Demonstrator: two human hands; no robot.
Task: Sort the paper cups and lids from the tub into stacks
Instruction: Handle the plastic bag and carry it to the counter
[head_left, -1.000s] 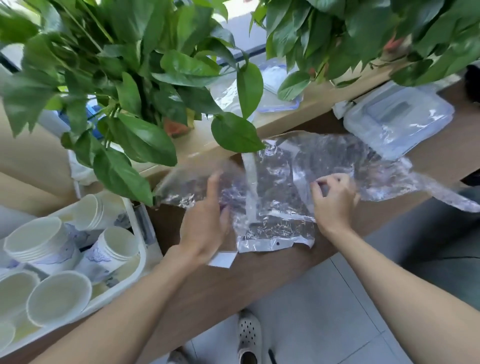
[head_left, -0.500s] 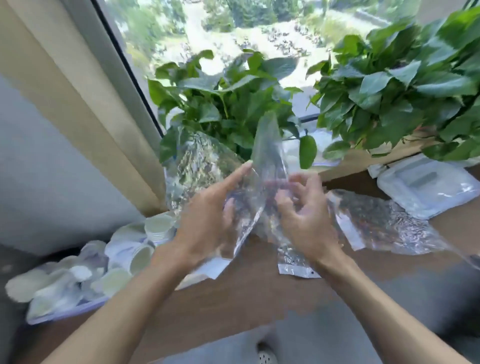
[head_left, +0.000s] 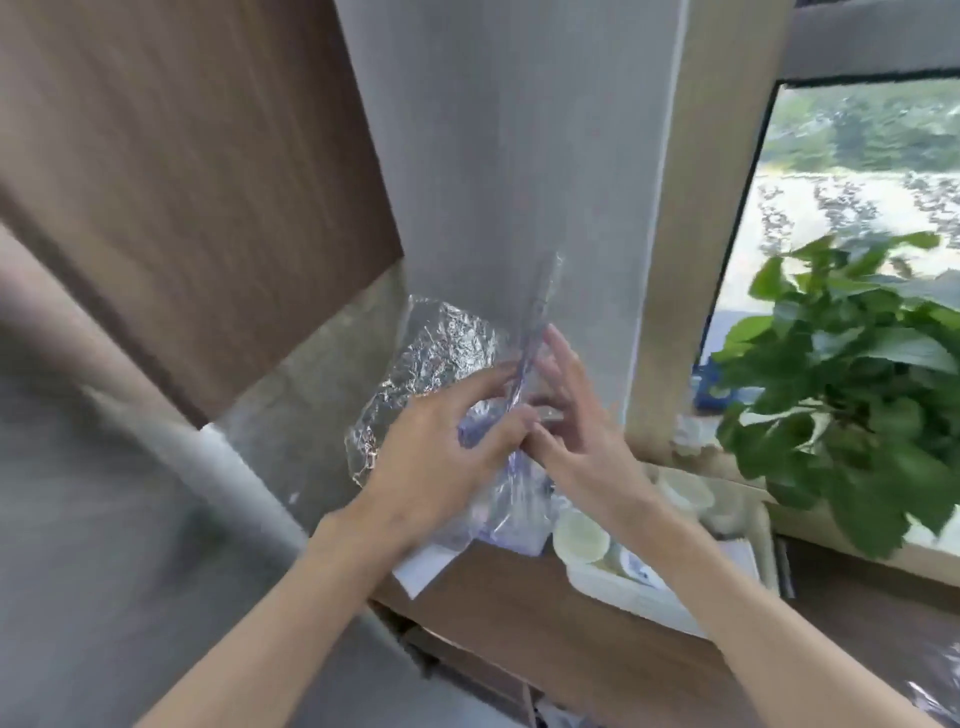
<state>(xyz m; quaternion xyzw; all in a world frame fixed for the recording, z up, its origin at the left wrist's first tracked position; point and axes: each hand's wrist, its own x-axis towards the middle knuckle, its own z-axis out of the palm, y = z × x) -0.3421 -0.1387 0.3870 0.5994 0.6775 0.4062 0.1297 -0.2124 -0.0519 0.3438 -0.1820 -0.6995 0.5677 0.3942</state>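
Observation:
A crinkled clear plastic bag (head_left: 441, 358) is raised in front of the grey wall, above the left end of the wooden counter. My left hand (head_left: 441, 457) grips its lower part, fingers curled round the film. My right hand (head_left: 571, 431) pinches the same bag from the right, its fingers pointing up along a narrow upright fold. Below and to the right, the white tub (head_left: 623, 592) sits on the counter with paper cups (head_left: 581, 535) in it, partly hidden by my right forearm. No lids can be made out.
A leafy green plant (head_left: 852, 405) stands on the window sill at the right, above the tub. The brown counter (head_left: 519, 613) ends at its left edge just below the bag. A grey wall and a dark wood panel fill the left.
The view has swung left, away from the plants. Both hands have carried the bag left and up, past the tub, which now lies to the right of my hands.

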